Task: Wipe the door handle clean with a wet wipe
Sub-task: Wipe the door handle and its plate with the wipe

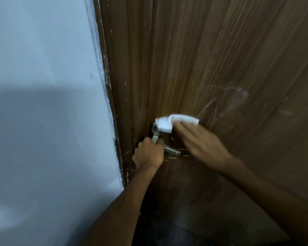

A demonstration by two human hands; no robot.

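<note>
A silver lever door handle [172, 151] sticks out from a brown wooden door [220, 68], low in the head view. My left hand [148, 153] is closed around the handle's stem near the round base plate [154, 129]. My right hand [201, 142], blurred, holds a white wet wipe [169, 122] with its fingertips. The wipe is pressed against the top of the base plate and the door just above the lever. The lever's free end shows between my two hands.
A dark brown door frame [117, 86] with white paint flecks runs along the door's left edge. A pale blue wall [43, 86] fills the left side. White smears mark the door [236, 98] above and right of the handle. Dark floor [167, 233] lies below.
</note>
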